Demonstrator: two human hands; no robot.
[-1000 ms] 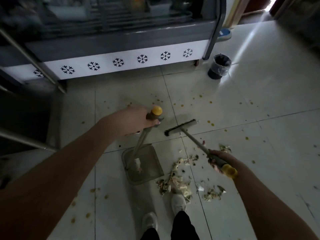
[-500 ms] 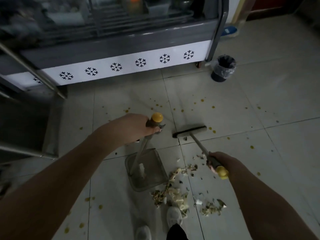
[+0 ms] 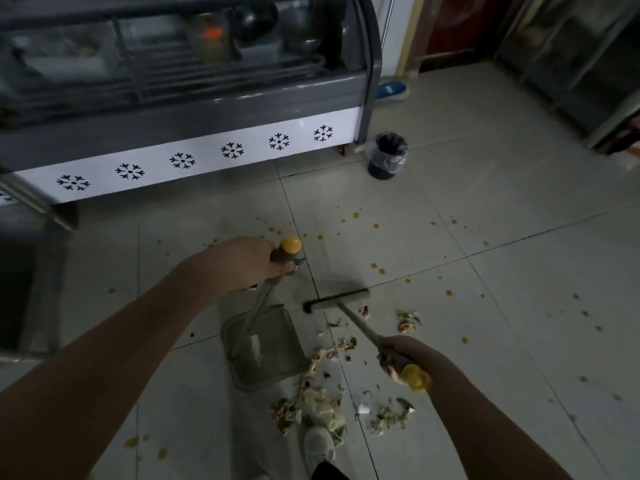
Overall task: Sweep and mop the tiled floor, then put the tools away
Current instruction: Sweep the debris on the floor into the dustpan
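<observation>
Head view looks down on the person's left hand point(image 3: 247, 266), curled tight around the top of the grey metal, long-handled dustpan point(image 3: 277, 351), just under that handle's yellow end cap point(image 3: 290, 244). The handle slants down from this hand to the flat pan, which rests on the pale tiled floor point(image 3: 502, 306) below the left hand and between the two forearms. The right hand point(image 3: 410, 358) grasps the grip of a short broom with a thin metal shaft and a yellow end knob point(image 3: 417, 377). The shaft runs forward and leftward from this hand to the dark-bristled broom head point(image 3: 337, 300), which sits on the tiles ahead of the right hand, just right of the pan's far corner and apart from it. A heap of pale vegetable scraps and peelings point(image 3: 318, 403) lies below both hands, touching the pan's near right corner, with smaller bits scattered toward the right hand and beside the broom head. A white shoe point(image 3: 320, 448) stands at the near edge of the heap. Orange-yellow droplet stains point(image 3: 375, 265) dot the tiles ahead of and around both hands. Well ahead of the right hand stands a small dark bin with a clear plastic liner point(image 3: 388, 159). Ahead of the left hand is a glass-fronted display cooler with a white snowflake-patterned base panel point(image 3: 194, 157). Beyond the bin, a blue flat mop head point(image 3: 391, 90) lies on the floor.
</observation>
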